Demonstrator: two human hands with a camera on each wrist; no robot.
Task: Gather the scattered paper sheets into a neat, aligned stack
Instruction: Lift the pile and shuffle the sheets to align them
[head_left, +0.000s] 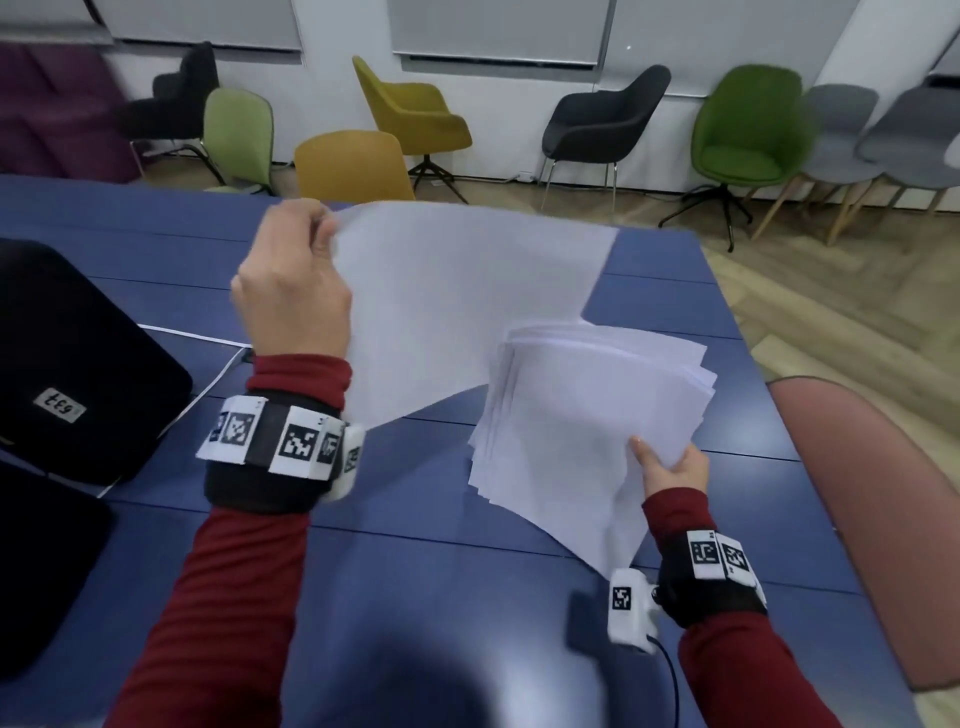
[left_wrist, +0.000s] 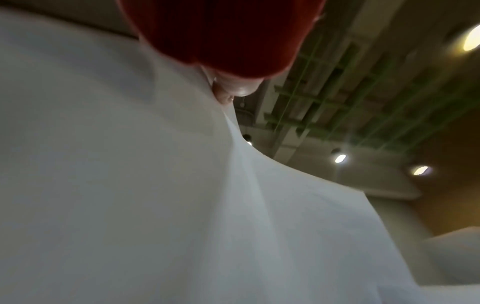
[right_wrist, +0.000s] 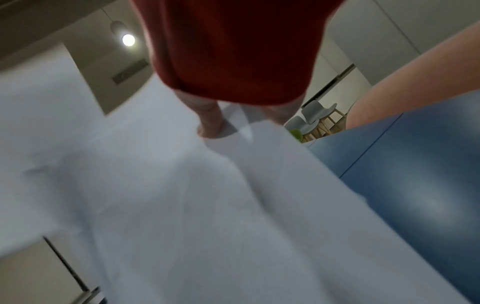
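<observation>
In the head view my left hand (head_left: 298, 270) pinches the upper left edge of a single white sheet (head_left: 457, 296) and holds it in the air above the blue table (head_left: 415, 561). My right hand (head_left: 670, 470) grips the near right corner of a loose, fanned stack of white sheets (head_left: 587, 415), thumb on top, also lifted off the table. The single sheet hangs behind and left of the stack. The left wrist view shows my fingertips (left_wrist: 233, 90) pinching the sheet (left_wrist: 155, 195). The right wrist view shows my thumb (right_wrist: 210, 123) pressing on the stack (right_wrist: 194, 205).
Two black cases (head_left: 78, 364) lie at the table's left, with a white cable (head_left: 208, 338) beside them. A pink chair back (head_left: 872, 519) stands close on the right. Several coloured chairs (head_left: 743, 130) line the far wall beyond the table's far edge.
</observation>
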